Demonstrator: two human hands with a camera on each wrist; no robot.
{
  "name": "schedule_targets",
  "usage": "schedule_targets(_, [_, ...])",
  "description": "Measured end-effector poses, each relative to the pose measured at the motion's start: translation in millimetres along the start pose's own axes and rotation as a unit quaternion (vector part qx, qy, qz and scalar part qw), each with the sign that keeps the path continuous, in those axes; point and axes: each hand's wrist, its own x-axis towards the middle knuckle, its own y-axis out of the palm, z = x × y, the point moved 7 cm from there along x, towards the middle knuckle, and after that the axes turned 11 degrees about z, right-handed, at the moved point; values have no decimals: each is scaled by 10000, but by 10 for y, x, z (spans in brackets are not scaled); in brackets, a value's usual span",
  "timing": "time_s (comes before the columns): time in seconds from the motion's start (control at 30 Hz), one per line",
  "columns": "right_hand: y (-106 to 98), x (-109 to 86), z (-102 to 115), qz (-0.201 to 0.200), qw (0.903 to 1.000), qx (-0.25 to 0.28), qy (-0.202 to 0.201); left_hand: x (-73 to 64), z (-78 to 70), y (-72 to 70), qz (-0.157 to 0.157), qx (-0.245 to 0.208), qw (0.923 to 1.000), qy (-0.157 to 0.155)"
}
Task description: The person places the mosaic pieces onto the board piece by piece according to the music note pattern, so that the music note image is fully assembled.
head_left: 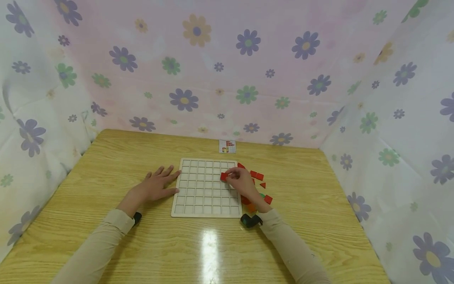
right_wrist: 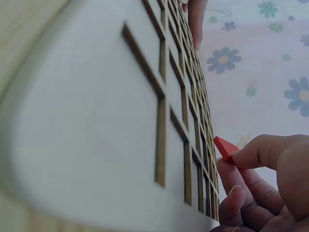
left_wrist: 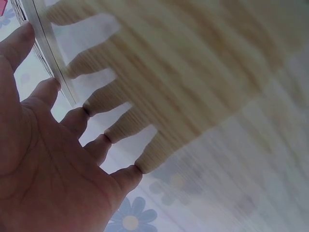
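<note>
A pale wooden grid board (head_left: 205, 213) with rows of square cells lies on the table. My right hand (head_left: 244, 184) is over the board's right side and pinches a red square tile (head_left: 224, 176) between thumb and fingers. In the right wrist view the tile (right_wrist: 225, 148) stands out past the fingertips, close over the grid. My left hand (head_left: 156, 187) rests on the table with fingers spread, the thumb and index fingertips right at the board's left edge. In the left wrist view those fingers (left_wrist: 46, 92) reach the board's side.
Several loose red tiles (head_left: 260, 177), an orange piece (head_left: 251, 208) and a green piece (head_left: 262, 195) lie right of the board, some behind the right forearm. A small printed pattern card (head_left: 227, 146) lies beyond the board. Flowered cloth (head_left: 213, 71) encloses the table's back and sides.
</note>
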Motion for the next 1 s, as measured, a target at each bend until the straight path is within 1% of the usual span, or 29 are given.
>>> schedule_targets(0.17, [31,47,12,16,10000,78,40,0,3,-5,-20,-16,10000,24])
schedule_targets(0.37, [76,69,2,13,9997,137,185,7,16,13,-41,9,10000,46])
schedule_targets(0.63, [138,121,100,155,9993,267,199,-9,2,5,-58,4,10000,73])
schedule_targets(0.8, [181,229,123,270,9992,245,148,-12,-9,0,-55,-1,10000,72])
schedule_targets(1.0, [205,395,130,123,9998,115,71,-20,-40,-15,-42,20,10000,58])
